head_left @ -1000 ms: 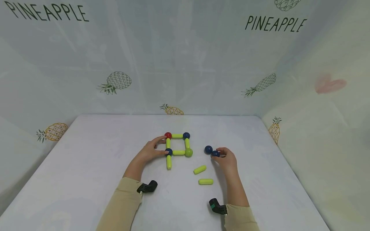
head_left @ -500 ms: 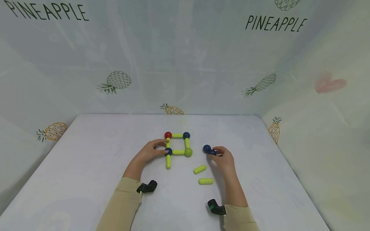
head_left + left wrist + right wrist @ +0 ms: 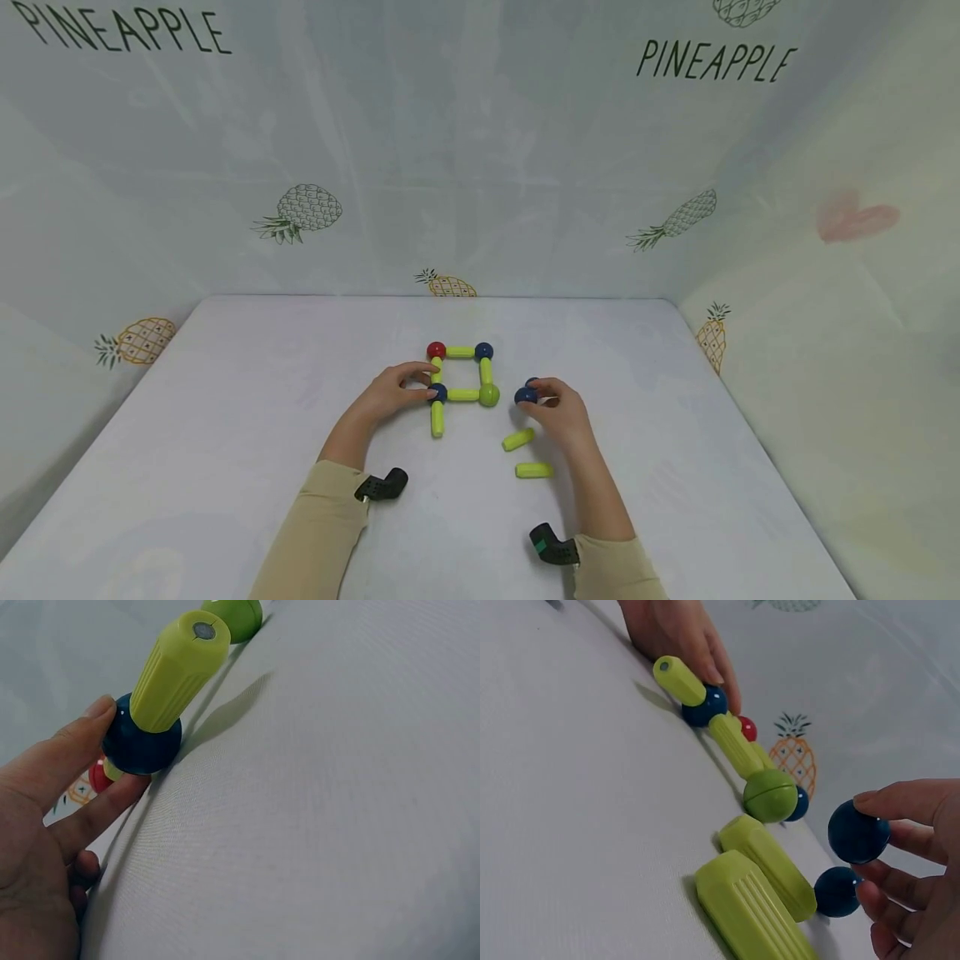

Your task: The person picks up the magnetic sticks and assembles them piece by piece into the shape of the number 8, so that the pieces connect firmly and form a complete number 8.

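Note:
A square of yellow-green magnetic rods lies on the table, with a red ball [image 3: 436, 351], two blue balls and a green ball [image 3: 489, 395] at its corners. My left hand [image 3: 386, 393] pinches the near-left blue ball [image 3: 142, 739] between thumb and finger. From that ball one more rod [image 3: 437, 420] points toward me, its metal end disc showing in the left wrist view. To the right of the square, my right hand [image 3: 561, 410] grips a loose blue ball [image 3: 857, 832] by thumb and fingertips. A second loose blue ball [image 3: 838, 891] is by its lower fingers, partly hidden in the head view.
Two loose yellow-green rods, one slanted [image 3: 518, 440] and one level [image 3: 534, 471], lie on the white table [image 3: 285, 350] left of my right forearm. A pineapple-print cloth [image 3: 480, 167] rises behind the table.
My right hand has moved left toward the square with the blue ball, and the second loose ball has shifted left too, now mostly behind it. My left index finger has slid off the red ball.

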The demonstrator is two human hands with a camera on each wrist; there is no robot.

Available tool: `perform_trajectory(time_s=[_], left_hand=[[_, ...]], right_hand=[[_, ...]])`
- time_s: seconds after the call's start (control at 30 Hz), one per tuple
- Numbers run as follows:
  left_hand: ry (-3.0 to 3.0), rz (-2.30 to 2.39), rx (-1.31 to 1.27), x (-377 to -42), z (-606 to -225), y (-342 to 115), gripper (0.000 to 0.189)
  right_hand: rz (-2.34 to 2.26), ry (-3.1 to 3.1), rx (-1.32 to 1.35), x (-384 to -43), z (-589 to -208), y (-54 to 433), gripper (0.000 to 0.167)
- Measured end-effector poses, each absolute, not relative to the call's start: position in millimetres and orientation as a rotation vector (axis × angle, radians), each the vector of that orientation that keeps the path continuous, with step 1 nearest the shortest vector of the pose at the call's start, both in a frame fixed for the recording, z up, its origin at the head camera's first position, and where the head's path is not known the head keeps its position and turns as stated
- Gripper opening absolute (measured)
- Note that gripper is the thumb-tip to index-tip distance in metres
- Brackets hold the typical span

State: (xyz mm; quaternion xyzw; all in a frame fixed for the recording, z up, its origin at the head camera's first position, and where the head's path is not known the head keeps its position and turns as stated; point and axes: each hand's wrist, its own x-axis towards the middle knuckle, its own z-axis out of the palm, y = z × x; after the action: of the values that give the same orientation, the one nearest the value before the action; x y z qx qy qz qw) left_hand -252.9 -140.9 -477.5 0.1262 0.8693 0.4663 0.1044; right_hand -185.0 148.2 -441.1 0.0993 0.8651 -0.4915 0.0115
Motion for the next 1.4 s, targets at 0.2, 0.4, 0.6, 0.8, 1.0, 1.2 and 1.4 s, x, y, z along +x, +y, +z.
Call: perform_trajectory(time_s=[0.2, 0.4, 0.6, 0.8, 1.0, 1.2, 1.4], left_hand=[[2.538, 1.396, 0.356, -252.5, -476.1, -141.2, 0.035], [2.526, 1.4, 0.38, -253.9, -477.4, -140.7, 0.027], [2.541, 1.382, 0.411, -255.4, -478.9, -140.9, 0.025], [2.55, 1.38, 0.393, -254.0, -477.5, -140.9, 0.025], [2.553, 1.385, 0.382, -253.7, -478.4, -141.6, 0.024], [2.556, 1.378, 0.385, -254.3, -479.7, -142.1, 0.024], [2.546, 1.392, 0.402, -252.7, -479.4, -142.1, 0.025]], right_hand=[[-1.513, 2.689, 0.223, -182.5, -438.1, 137.8, 0.033], [-1.483, 2.678, 0.137, -179.4, -436.5, 129.7, 0.033], [-1.473, 2.667, 0.083, -176.5, -434.5, 120.6, 0.034], [-1.459, 2.642, 0.06, -174.3, -436.4, 112.0, 0.036], [-1.438, 2.626, -0.026, -173.1, -441.5, 100.5, 0.032], [-1.403, 2.621, -0.099, -170.1, -444.7, 89.3, 0.031], [-1.384, 2.597, -0.169, -165.3, -444.9, 80.4, 0.029]])
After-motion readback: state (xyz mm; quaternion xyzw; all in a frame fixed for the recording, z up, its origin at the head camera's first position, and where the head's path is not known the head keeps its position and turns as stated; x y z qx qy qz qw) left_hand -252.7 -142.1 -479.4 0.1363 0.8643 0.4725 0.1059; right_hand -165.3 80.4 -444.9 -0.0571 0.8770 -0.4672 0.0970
